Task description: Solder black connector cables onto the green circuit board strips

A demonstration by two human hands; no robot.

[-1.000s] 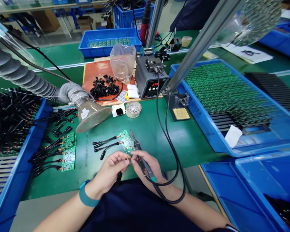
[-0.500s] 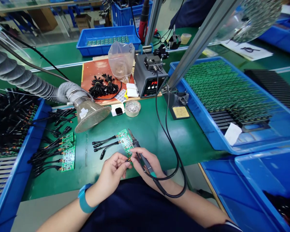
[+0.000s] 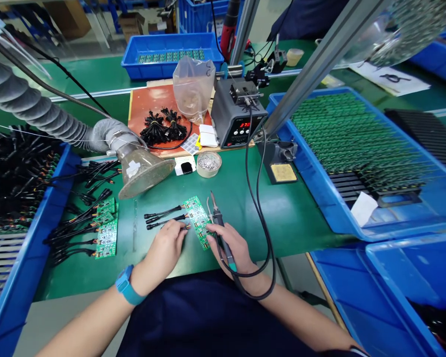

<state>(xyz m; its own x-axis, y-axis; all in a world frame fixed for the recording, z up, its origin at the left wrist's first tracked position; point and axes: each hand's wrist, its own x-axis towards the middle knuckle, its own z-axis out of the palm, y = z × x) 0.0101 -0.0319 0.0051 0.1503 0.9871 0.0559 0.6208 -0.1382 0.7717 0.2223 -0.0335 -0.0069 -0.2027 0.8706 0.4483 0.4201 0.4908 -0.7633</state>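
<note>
A soldering iron [image 3: 218, 218] is gripped in my right hand [image 3: 235, 245], its tip pointing away from me. A thin strand of solder wire [image 3: 208, 206] stands out beside the iron from the same hand. My left hand [image 3: 167, 248] is closed on a short black cable, whose coloured wire ends [image 3: 188, 226] show at the fingertips; the rest is hidden. Between the hands lies a green circuit board panel [image 3: 196, 214] on the mat. Black cables [image 3: 165, 212] run left from its upper part. My right fingers are at the panel's right edge.
Finished-looking boards with cables [image 3: 107, 238] lie left, beside a blue bin of cables [image 3: 65, 166]. A fume extractor hood [image 3: 144, 176] hangs above. Behind are a tin of solder bits [image 3: 208, 163], a soldering station [image 3: 238, 116] and an iron stand [image 3: 280, 158]. A blue tray [image 3: 342, 218] stands right.
My hands have drawn apart. The left moved left and up to the panel's left side with the cable; the right stays with the iron, which is more upright. The view has shifted slightly.
</note>
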